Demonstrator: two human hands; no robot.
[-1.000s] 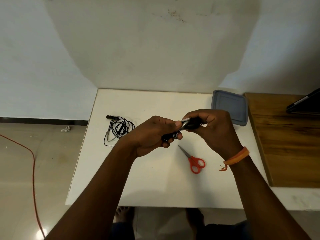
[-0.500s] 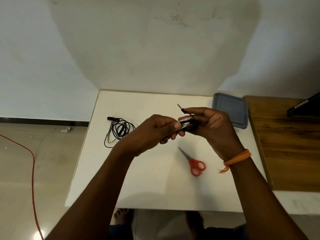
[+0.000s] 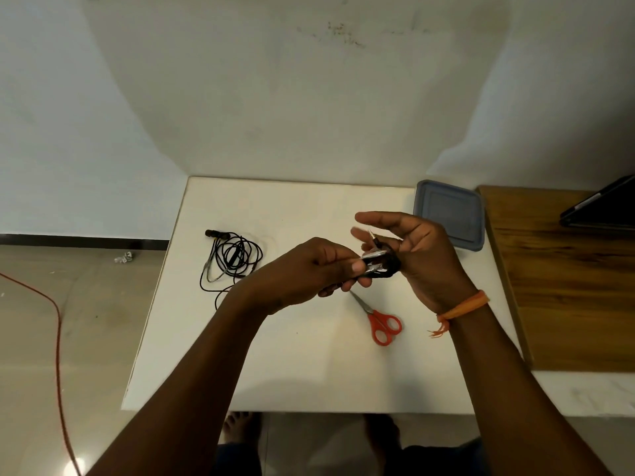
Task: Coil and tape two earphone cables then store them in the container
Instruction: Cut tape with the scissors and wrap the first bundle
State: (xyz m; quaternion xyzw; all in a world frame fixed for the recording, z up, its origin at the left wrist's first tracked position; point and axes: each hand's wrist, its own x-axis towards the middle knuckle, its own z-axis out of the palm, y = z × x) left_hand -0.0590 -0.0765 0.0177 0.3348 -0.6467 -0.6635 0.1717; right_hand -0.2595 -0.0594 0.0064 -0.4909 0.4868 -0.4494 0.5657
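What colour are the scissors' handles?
Red-orange, on the scissors lying on the white table; the head view shows them.

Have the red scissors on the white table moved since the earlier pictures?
No. The red scissors lie on the white table in the same spot relative to the container lid, blades pointing to the hands; only the camera shifted slightly.
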